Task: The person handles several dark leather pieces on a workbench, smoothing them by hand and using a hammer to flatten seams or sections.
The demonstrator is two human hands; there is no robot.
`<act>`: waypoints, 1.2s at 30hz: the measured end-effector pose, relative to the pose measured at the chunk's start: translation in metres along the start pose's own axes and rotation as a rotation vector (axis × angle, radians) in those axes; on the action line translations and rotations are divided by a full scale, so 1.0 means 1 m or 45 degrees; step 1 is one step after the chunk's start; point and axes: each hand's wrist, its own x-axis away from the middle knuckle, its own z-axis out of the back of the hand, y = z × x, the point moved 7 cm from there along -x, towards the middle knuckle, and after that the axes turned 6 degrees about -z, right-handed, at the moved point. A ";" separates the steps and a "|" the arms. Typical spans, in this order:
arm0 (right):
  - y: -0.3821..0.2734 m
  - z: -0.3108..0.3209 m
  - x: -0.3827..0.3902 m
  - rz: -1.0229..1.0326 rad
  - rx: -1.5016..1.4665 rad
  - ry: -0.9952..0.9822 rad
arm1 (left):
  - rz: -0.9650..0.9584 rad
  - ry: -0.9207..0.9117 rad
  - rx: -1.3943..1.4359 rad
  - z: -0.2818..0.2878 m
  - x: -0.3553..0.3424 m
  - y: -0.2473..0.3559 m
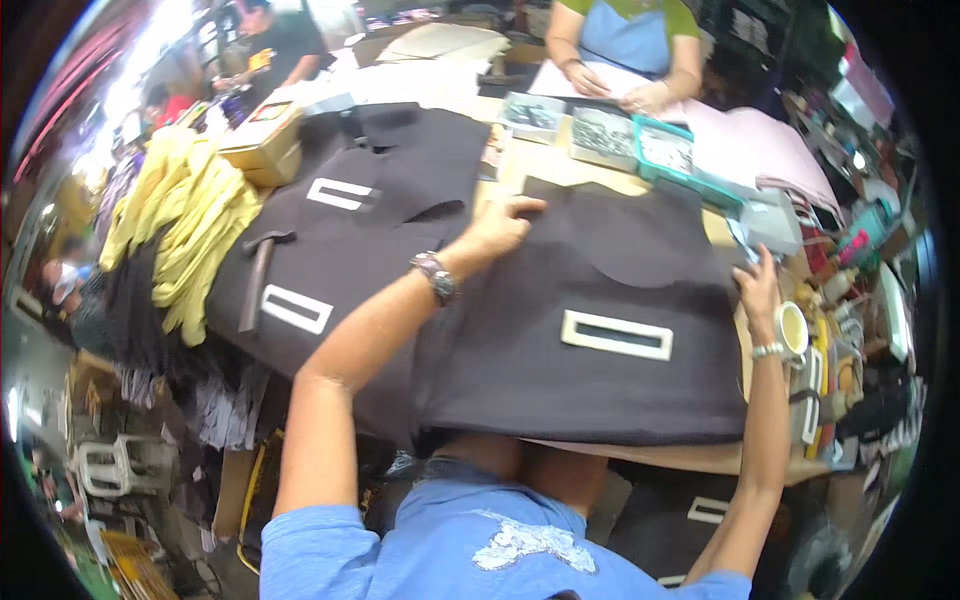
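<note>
A dark fabric panel [600, 395] lies flat on the table before me, with a curved cut near its top. On it rests a white rectangular frame [618, 350] with a long slot. My left hand [498, 228] is at the panel's upper left corner, fingers stretched out. Beside its right edge is my right hand [758, 285], fingers apart, close to a small light-blue item [741, 234]. More dark fabric [400, 160] spreads to the left, bearing two white slotted frames, the upper one [342, 194] and the lower one [297, 309]. A hammer [262, 270] lies on that fabric.
Yellow cloth [185, 220] is heaped at the left edge by a cardboard box [265, 140]. Trays of small parts [603, 135] and a teal tray [665, 150] stand at the back. A mug [792, 330] is at right. Across the table, a person [625, 45] handles pale sheets.
</note>
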 end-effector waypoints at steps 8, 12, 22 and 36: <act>-0.015 -0.037 -0.048 0.002 0.186 0.019 | -0.049 -0.008 -0.290 0.027 -0.021 -0.031; -0.026 -0.033 -0.086 0.099 0.277 0.188 | -0.001 0.053 -0.311 0.036 -0.058 -0.030; -0.035 -0.071 -0.152 0.124 0.396 0.301 | -0.058 0.224 -0.387 0.056 -0.122 -0.053; -0.045 -0.066 -0.146 0.192 0.394 0.459 | -0.295 0.244 -0.682 0.043 -0.135 -0.026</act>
